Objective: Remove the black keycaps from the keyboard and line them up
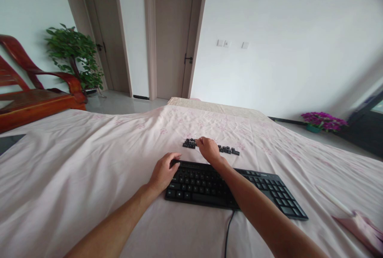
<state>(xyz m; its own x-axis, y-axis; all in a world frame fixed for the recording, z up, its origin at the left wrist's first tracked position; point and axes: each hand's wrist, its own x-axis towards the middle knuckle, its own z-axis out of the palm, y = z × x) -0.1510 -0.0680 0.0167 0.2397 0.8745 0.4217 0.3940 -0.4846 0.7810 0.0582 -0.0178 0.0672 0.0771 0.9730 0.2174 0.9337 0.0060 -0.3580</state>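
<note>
A black computer keyboard [206, 200] lies on the pink cloth, some of its top rows hidden under my right forearm. My left hand [164, 170] grips its upper left corner, thumb on the near side and fingers over the back edge. Behind the keyboard, loose black keycaps [189, 144] lie in a cluster, with more keycaps [229, 150] to the right. My right hand [208, 149] reaches across the keyboard between these groups. Its fingers are pinched together at the left cluster; whatever is between the fingertips is hidden.
A black cable [229, 232] runs from the keyboard toward me. At the right lie a thin white stick [333, 197] and a pink cloth piece [363, 230]. The flowered bedspread [128, 142] is wrinkled. Beyond stand a wooden chair [72, 80] and a potted plant [73, 48].
</note>
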